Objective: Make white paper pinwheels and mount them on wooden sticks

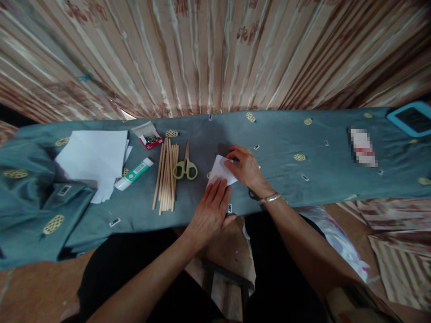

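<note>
A small piece of white paper (pixel 219 169) lies on the cloth-covered table in front of me. My left hand (pixel 212 204) rests on its lower edge, fingers stretched out and pressing it down. At the paper's upper right, my right hand (pixel 245 167) has curled fingers, with thumb and forefinger pinching the edge; the fingers hide part of that side. Just left of the paper, scissors (pixel 185 168) with green handles lie with their blades pointing away. A bundle of thin wooden sticks (pixel 166 177) is beside them.
Farther left are a glue stick (pixel 134 174), a small open red-and-white box (pixel 148 136) with dark bits inside, and a stack of white paper (pixel 96 154). At right lie a blurred-out item (pixel 362 147) and a blue-framed tablet (pixel 412 119). A curtain (pixel 215 58) hangs behind the table.
</note>
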`<act>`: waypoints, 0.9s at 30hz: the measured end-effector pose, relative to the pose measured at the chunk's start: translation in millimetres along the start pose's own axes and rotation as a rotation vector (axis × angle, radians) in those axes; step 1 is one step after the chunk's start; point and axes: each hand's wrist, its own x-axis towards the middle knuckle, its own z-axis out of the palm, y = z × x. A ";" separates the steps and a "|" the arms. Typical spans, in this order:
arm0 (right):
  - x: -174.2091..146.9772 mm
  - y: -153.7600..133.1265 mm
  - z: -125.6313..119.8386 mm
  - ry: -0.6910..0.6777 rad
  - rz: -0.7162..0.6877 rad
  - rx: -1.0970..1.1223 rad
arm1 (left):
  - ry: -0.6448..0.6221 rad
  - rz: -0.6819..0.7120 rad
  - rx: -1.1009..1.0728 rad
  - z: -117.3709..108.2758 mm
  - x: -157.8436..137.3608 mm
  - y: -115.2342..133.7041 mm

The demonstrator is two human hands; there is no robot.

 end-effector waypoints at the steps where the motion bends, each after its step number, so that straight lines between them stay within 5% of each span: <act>1: 0.2 -0.3 0.3 0.000 -0.008 -0.004 | -0.002 0.003 0.003 -0.1 0.2 0.1; 15: -66.2 -13.0 -7.1 0.017 -0.063 -0.260 | 0.021 0.012 0.080 2.5 2.4 1.2; 27: -49.4 66.5 -49.4 0.154 0.170 -0.357 | 0.007 0.034 0.115 2.8 0.5 -3.5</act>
